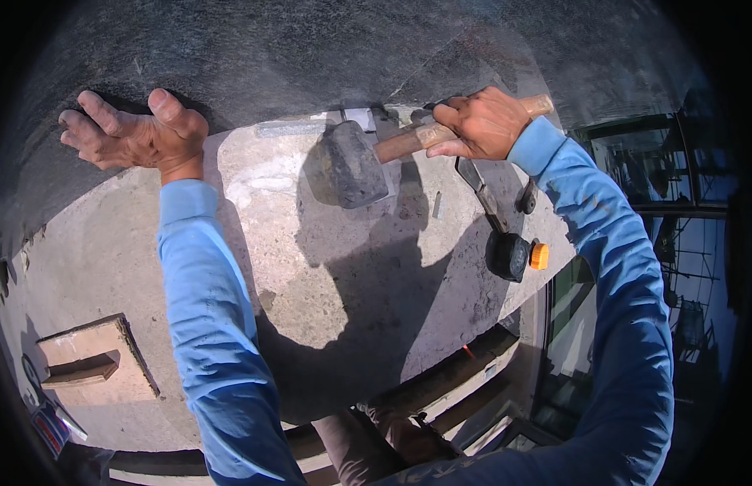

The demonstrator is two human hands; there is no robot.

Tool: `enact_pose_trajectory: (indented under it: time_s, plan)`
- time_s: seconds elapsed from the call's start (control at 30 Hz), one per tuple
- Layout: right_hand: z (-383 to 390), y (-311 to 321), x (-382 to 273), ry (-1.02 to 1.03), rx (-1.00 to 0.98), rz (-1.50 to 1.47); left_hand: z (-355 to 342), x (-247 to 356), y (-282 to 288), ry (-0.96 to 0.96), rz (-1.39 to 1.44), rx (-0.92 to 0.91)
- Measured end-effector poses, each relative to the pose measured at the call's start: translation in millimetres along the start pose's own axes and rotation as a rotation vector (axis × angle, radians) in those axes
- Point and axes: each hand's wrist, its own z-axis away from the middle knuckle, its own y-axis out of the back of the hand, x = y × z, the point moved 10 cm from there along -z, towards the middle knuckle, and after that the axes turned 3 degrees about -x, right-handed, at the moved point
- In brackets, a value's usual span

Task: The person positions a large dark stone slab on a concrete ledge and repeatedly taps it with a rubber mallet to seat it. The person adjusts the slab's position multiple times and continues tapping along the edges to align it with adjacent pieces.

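Note:
My right hand (485, 121) is closed round the wooden handle (412, 142) of a rubber mallet. Its dusty grey mallet head (353, 164) hangs over the pale concrete floor, close to the edge of a large dark grey slab (295, 57). My left hand (137, 134) is held with fingers apart against the slab at the left, holding nothing. A small white piece (360, 118) and a grey strip (291, 128) lie along the slab's edge near the mallet head. Whether the mallet head touches anything is hard to tell.
To the right lies a black tool (507, 256) with an orange knob (540, 256). A wooden float (84, 356) rests on the concrete (230, 324) at the lower left, near scissors-like handles (32, 381). Glazed panels (643, 170) stand at the right, beyond the ledge.

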Motion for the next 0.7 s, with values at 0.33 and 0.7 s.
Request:
enact_pose_trajectory:
  time_s: [0.33,0.7]
  plan:
    - [2,-3,-27,0.095,0.004,-0.176,1,-7,-1,0.069,0.005,-0.036]
    - [24,1,-81,0.264,0.191,-0.214,-1,1,1,-0.050,-0.060,-0.021]
